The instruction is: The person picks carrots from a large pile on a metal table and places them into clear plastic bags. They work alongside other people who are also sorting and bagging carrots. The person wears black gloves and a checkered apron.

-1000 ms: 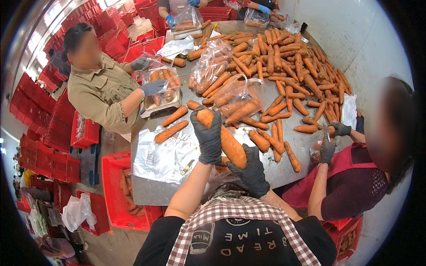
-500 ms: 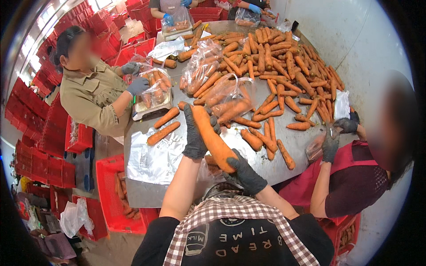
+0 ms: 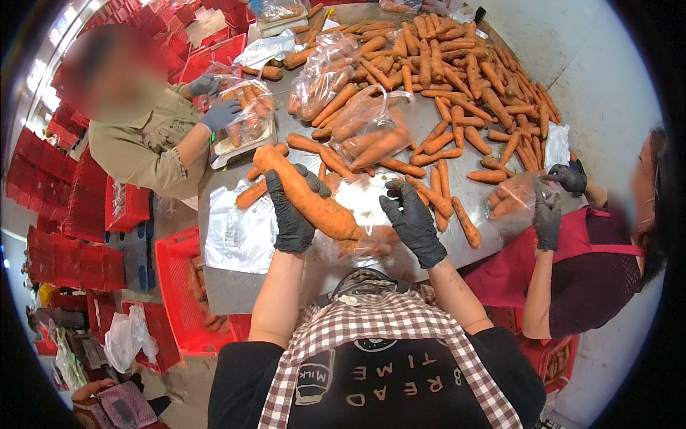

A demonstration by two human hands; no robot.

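Observation:
My left hand (image 3: pixel 291 218), in a black glove, is closed around a large thick carrot (image 3: pixel 304 193), which slants down toward the right. Apart from that carrot, my gloved right hand (image 3: pixel 414 225) is open, its fingers raised and spread. Between my hands, below the large carrot, a clear plastic bag (image 3: pixel 368 247) with carrots in it lies near the table's front edge. Another clear bag of carrots (image 3: pixel 375 139) rests just beyond my hands. Several loose carrots (image 3: pixel 443 189) lie close to my right fingers.
A big carrot pile (image 3: pixel 464 79) covers the far right of the metal table (image 3: pixel 250 282). White plastic packaging (image 3: pixel 239 229) lies at left. One co-worker handles bagged carrots on a scale (image 3: pixel 246 146); at right, another holds a carrot bag (image 3: pixel 514 194). A red crate (image 3: pixel 179 286) stands beside the table.
My right hand has let go of the large carrot's lower end and moved right, opening. My left hand has shifted left with the carrot. The bag between my hands is now more visible.

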